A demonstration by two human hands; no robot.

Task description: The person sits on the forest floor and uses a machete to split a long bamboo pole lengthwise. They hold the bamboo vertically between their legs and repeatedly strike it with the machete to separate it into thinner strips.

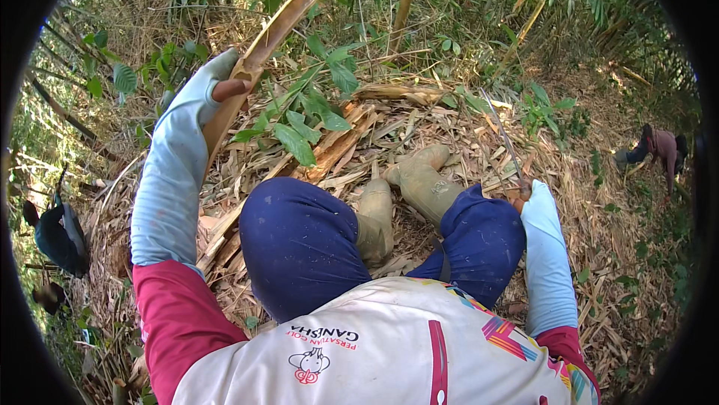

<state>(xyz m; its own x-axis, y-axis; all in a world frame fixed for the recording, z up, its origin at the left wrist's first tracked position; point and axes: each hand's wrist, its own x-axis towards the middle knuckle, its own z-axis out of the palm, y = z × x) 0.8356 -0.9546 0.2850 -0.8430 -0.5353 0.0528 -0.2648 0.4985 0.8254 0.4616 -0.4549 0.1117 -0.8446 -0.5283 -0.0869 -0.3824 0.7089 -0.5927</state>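
My left hand (pixel 228 84), in a pale blue sleeve that reaches over part of it, is closed around a long split bamboo piece (pixel 283 26). The bamboo's hollow inner side shows, with a node beside my fingers. It slants from beside my left knee up past the top edge of the view. By my right knee, my right hand (pixel 524 192) grips the handle of a machete (pixel 502 134). Its long thin blade points forward and slightly left, apart from the bamboo. My fingers hide most of the handle.
Dry leaves and bamboo shavings (pixel 419 126) cover the ground around my boots (pixel 419 180). Ahead lies a broken brown log (pixel 341 146), beside a leafy green sapling (pixel 307 124). One person (pixel 659 152) is bent over at far right, another (pixel 61 236) at far left.
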